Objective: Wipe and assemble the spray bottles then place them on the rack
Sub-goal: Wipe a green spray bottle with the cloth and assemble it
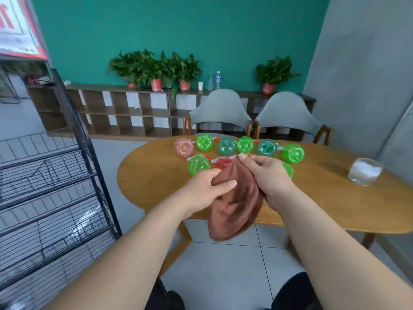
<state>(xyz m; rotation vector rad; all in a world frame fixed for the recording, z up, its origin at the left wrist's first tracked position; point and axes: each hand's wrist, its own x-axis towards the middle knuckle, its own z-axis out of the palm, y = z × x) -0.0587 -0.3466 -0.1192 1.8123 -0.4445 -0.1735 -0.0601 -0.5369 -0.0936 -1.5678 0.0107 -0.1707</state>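
So the spray bottles are all sitting on the far half of the oval wooden table [156, 189]: a pink bottle [184, 149] at the left end of the back row, then green and teal ones, a green bottle [198, 164] nearer, and a red bottle [221, 163] half hidden behind the brown cloth [234, 204]. Both hands are clamped on that cloth over the table's near edge, left hand [204, 186] pinching its side, right hand [269, 173] gripping the top corner, rest dangling. Black wire rack [55, 175] stands left, a glass [365, 171] right.
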